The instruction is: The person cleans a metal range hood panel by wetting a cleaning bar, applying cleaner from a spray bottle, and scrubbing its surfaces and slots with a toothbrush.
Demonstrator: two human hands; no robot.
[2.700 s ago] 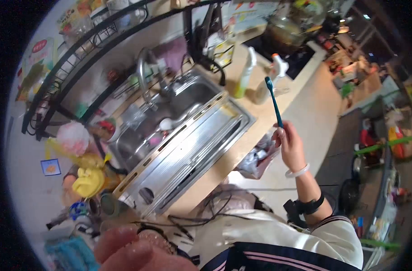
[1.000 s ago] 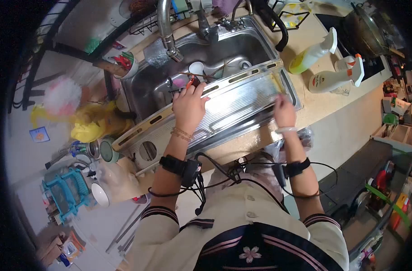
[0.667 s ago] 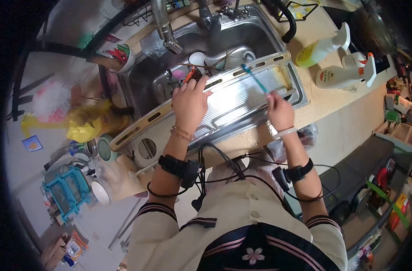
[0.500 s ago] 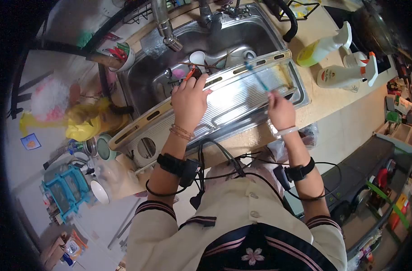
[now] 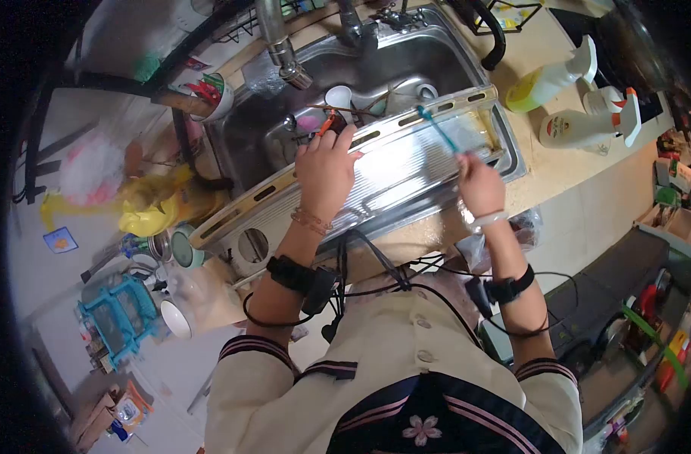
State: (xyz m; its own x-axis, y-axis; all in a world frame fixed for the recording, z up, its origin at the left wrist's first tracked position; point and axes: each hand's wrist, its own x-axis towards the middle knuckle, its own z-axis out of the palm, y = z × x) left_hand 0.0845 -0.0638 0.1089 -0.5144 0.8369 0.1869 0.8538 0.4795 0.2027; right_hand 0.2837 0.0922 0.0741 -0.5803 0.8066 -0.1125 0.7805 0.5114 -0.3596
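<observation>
My right hand (image 5: 479,184) grips a teal toothbrush (image 5: 438,129) by its handle, the bristle end pressed to the far rail of the ribbed steel drainboard (image 5: 406,163) lying across the sink (image 5: 376,64). My left hand (image 5: 326,170) rests flat on the drainboard's left part, fingertips at its slotted far edge. A small red-orange item (image 5: 326,121) lies just past those fingertips, in the sink.
A faucet (image 5: 281,45) hangs over the basin, which holds a white cup (image 5: 338,97) and other dishes. Two spray bottles (image 5: 588,125) lie on the counter at right. Yellow gloves (image 5: 145,216), jars and a blue basket (image 5: 115,325) crowd the left.
The right hand came down from holding the toothbrush upright and now works it on the drainboard's far right rail. The left hand settled on the drainboard and stays there.
</observation>
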